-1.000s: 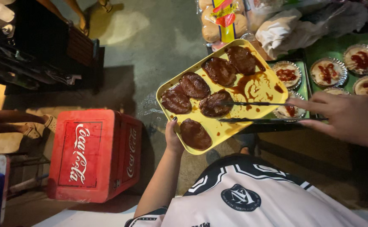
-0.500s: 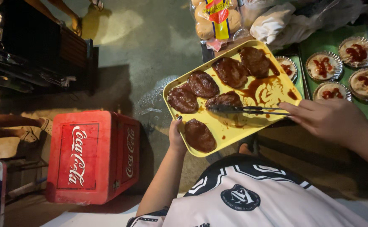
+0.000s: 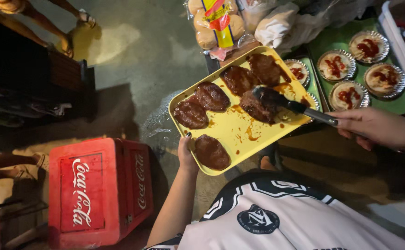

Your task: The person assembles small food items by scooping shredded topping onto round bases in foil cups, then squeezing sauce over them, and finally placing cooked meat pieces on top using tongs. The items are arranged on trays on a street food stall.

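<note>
I see patties point(image 3: 210, 96) on the tray point(image 3: 221, 127); foil cups point(image 3: 350, 65) right of it; cooler point(image 3: 98, 190) left; buns point(image 3: 211, 23) behind.

Grey concrete floor point(image 3: 133, 55), bright light patch upper left, wet patch point(image 3: 158, 127) near middle. Red plastic cooler box point(image 3: 98, 190) lower left, standing on floor. Dark metal rack point(image 3: 31, 88) at left edge. Bare feet in sandals point(image 3: 72, 30) of other people at top left, another foot point(image 3: 24, 166) at left. Green desk point(image 3: 336, 39) at upper right; surroundings dim, night-like lighting.
</note>
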